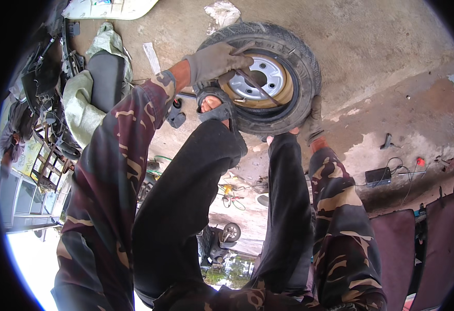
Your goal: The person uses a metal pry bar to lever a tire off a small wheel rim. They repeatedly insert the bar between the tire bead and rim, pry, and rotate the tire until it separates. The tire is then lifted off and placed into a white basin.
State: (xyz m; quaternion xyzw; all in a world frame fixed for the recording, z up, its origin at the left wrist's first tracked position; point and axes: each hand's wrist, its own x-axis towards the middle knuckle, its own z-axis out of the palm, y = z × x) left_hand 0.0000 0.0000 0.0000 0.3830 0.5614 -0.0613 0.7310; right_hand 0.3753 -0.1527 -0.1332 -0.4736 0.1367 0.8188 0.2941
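My gloved left hand [216,63] is closed on a metal tire lever [263,90] that slants across a silver wheel rim [260,67] with a yellowish edge, inside a black tire [302,67] lying on the concrete. My gloved right hand [313,118] grips the tire's lower right side, its fingers partly hidden. My sandaled left foot [214,109] rests against the tire's lower left, with my other bare toes at its lower edge.
A dark padded seat [105,80] with pale sacking and dark parts [40,83] crowd the left, where another person [14,135] is partly visible. Right are a black box with cables [377,177], small tools and maroon panels [445,228]. A pale board [107,8] lies above.
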